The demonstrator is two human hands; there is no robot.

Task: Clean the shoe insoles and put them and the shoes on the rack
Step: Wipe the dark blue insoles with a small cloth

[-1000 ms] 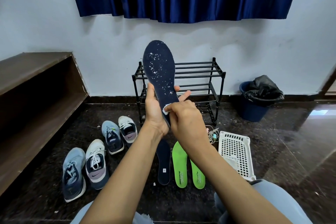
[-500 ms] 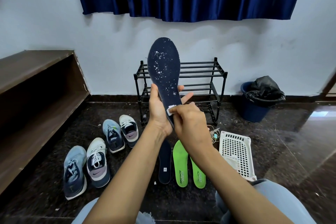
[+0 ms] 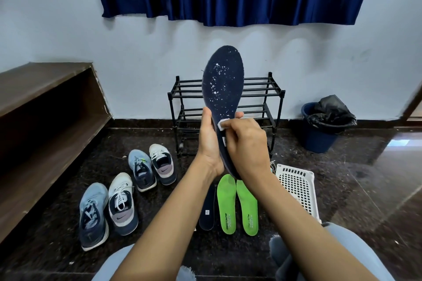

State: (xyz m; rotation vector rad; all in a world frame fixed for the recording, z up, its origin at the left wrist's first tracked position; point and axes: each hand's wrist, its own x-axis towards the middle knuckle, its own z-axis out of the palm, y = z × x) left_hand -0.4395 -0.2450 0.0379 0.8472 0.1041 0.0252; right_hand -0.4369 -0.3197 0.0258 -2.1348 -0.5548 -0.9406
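Rack: the black rack (image 3: 262, 80) stands against the wall, straight ahead and beyond both hands, with nothing on the tiers that show.
Shoes: four shoes (image 3: 121, 205) sit in two pairs on the floor, left of the arms and well apart from the rack.
Floor insoles: two green insoles (image 3: 227, 203) lie side by side, with a dark insole (image 3: 207, 210) just beside them on the left, partly under the left forearm.
Held insole: the held insole (image 3: 225, 75) is up in front of the rack, long axis near upright, toe up, heel hidden behind the right wrist.
Left hand: the left hand (image 3: 209, 141) grips its middle, thumb on the near face and fingertips wrapped round the far edge.
Right hand: the right hand (image 3: 246, 141) has its fingers curled, pinching a small white wipe (image 3: 222, 123) against the near face.
Key relation: the white specks lie above the wipe, toward the toe (the heel end is covered and cannot be judged), so the next stroke likely runs up the long axis.
Progress: early, by my reading.
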